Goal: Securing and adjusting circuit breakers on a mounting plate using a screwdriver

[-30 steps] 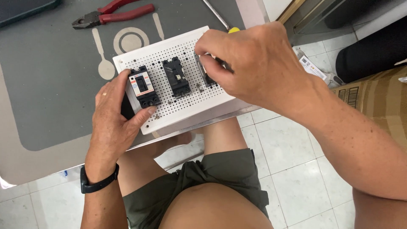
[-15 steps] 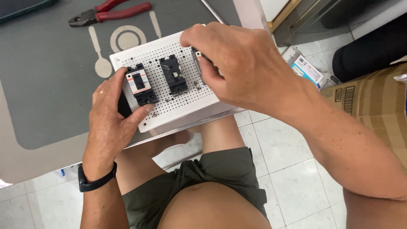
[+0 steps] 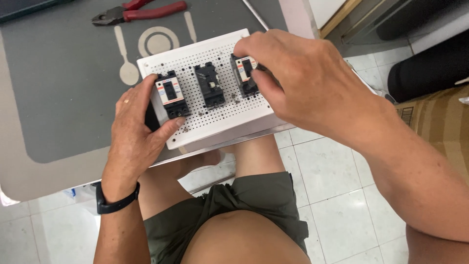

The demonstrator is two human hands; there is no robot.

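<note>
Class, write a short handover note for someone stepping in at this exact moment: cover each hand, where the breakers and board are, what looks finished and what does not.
Left hand: grips the left edge of the white perforated board, thumb beside the left breaker.
Right hand: fingertips pinch the right breaker, partly hiding it.
Board lies on the grey table, its near edge overhanging the lap.
Middle breaker sits on the board, untouched.
Red-handled pliers lie beyond the board.
Done: three breakers stand in a row.
Left: whether the right breaker is fixed cannot be told; check it.
</note>
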